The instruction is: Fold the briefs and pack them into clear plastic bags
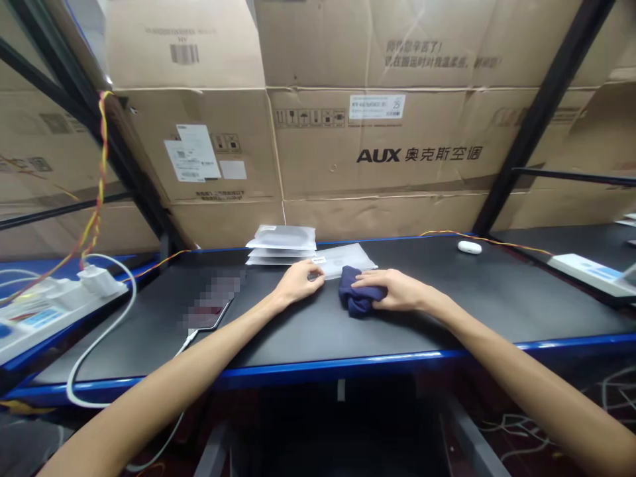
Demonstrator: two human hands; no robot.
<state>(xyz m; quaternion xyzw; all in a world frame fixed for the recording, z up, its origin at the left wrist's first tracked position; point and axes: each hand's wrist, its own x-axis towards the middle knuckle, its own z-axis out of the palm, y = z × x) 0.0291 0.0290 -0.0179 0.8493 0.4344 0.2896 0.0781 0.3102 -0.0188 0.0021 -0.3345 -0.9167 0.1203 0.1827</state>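
Observation:
My right hand (pixel 395 289) is closed around a bunched dark blue cloth (pixel 355 301) on the black tabletop. Just behind the cloth, and partly covered by it, lies a flat frosted plastic bag (pixel 345 258). My left hand (pixel 301 281) is curled at the near left edge of this bag, thumb and forefinger brought together there. What is inside the bag is not clear. Behind my left hand stands a small stack of similar frosted bags (pixel 282 242), the top ones bearing white labels.
A phone (pixel 213 308) with a white charging cable lies to the left. Power strips stand at the left (pixel 50 311) and the right (pixel 591 271). A small white case (pixel 470 247) sits at the back right. Cardboard sheets (pixel 318 152) wall off the back, between black metal posts.

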